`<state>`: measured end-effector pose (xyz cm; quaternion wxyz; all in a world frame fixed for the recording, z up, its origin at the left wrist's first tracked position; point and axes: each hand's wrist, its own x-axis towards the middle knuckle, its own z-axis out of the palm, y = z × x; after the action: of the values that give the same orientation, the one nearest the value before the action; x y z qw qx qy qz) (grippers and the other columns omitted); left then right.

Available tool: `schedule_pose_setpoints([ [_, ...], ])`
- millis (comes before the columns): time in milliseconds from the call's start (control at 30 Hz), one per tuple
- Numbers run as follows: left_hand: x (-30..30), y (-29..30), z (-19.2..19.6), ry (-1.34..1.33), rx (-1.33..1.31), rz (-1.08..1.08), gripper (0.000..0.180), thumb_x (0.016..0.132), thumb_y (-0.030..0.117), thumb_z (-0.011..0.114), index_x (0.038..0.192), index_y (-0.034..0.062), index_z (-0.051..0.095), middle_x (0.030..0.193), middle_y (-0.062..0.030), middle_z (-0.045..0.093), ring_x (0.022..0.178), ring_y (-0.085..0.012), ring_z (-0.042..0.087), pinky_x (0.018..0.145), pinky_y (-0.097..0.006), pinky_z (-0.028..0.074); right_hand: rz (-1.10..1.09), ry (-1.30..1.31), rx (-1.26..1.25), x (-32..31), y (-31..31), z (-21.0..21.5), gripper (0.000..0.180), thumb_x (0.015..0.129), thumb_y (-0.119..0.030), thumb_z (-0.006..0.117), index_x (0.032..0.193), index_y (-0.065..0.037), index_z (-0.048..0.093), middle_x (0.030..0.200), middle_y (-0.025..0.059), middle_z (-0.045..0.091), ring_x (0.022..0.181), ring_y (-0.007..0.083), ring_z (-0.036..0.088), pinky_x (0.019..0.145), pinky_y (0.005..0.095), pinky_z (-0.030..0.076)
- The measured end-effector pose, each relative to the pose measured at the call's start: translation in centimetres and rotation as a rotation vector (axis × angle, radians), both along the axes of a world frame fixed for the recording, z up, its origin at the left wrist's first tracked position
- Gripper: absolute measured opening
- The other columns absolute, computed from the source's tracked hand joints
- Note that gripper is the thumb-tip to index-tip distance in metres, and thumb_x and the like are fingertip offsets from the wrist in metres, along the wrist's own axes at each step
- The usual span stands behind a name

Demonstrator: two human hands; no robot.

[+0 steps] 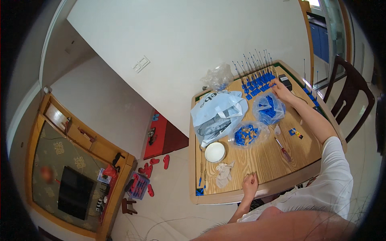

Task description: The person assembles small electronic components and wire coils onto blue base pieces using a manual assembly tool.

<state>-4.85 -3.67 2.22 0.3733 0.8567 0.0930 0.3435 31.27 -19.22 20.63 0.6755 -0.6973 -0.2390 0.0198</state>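
at twelve o'clock on the counter point(261, 162), the right grip point(282, 90) is beside blue-based spring rods point(257, 83); i cannot tell whether it pinches one. holding them low should spare neighbours. the left grip point(250, 185) curls near six o'clock, contents hidden.

From the person's head, the single wide fisheye view looks down and forward over the rectangular wood-grain table point(261, 160), close above the bare left hand point(250, 184), reaching a distant flat black television point(76, 193) leftward.
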Motion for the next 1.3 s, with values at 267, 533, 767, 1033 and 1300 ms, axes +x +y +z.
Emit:
schedule_pose_setpoints([
  [267,0.0,-0.6,0.6,0.010,0.016,-0.012,0.035,0.084,0.010,0.061,0.056,0.0027,0.043,0.051,-0.0099,0.040,0.048,-0.0250,0.043,0.046,-0.037,0.034,-0.038,-0.437,-0.668,2.5,1.2,-12.3,0.014,0.076,-0.006,0.057,0.088,-0.002,0.064,0.077,0.0135,0.066,0.074,0.0261,0.064,0.067,0.0375,0.050],
  [533,-0.3,-0.4,0.7,0.039,0.041,-0.003,0.032,0.085,0.011,0.060,0.058,0.0034,0.045,0.051,-0.0095,0.041,0.048,-0.0249,0.044,0.047,-0.037,0.035,-0.318,-0.486,-1.205,0.9,3.4,-14.2,0.034,0.069,-0.017,0.072,0.100,-0.008,0.061,0.105,0.0155,0.054,0.101,0.0352,0.052,0.082,0.0462,0.045],
  [767,0.1,-0.6,0.5,0.015,0.051,-0.028,0.031,0.084,0.009,0.061,0.058,0.0038,0.045,0.051,-0.0096,0.041,0.048,-0.0254,0.044,0.047,-0.038,0.035,-0.307,-0.364,-1.040,3.1,1.7,-14.9,0.030,0.067,-0.015,0.073,0.094,-0.009,0.061,0.089,0.0132,0.059,0.089,0.0310,0.059,0.074,0.0427,0.047],
  [1033,0.2,-0.6,0.7,0.014,0.037,-0.043,0.031,0.083,0.009,0.061,0.057,0.0037,0.045,0.052,-0.0095,0.041,0.047,-0.0253,0.044,0.045,-0.037,0.034,0.027,-0.178,-0.599,-1.3,0.8,-11.1,0.026,0.065,-0.016,0.074,0.084,-0.003,0.062,0.069,0.0086,0.063,0.062,0.0198,0.061,0.055,0.0335,0.048],
  [1300,-0.1,-0.9,1.2,0.048,0.039,-0.044,0.029,0.081,0.006,0.061,0.058,0.0040,0.044,0.053,-0.0095,0.041,0.050,-0.0254,0.045,0.047,-0.037,0.036,0.577,-0.315,-0.893,-15.1,3.4,-13.4,0.026,0.069,-0.020,0.073,0.087,-0.003,0.066,0.075,0.0107,0.067,0.066,0.0206,0.064,0.060,0.0332,0.050],
])
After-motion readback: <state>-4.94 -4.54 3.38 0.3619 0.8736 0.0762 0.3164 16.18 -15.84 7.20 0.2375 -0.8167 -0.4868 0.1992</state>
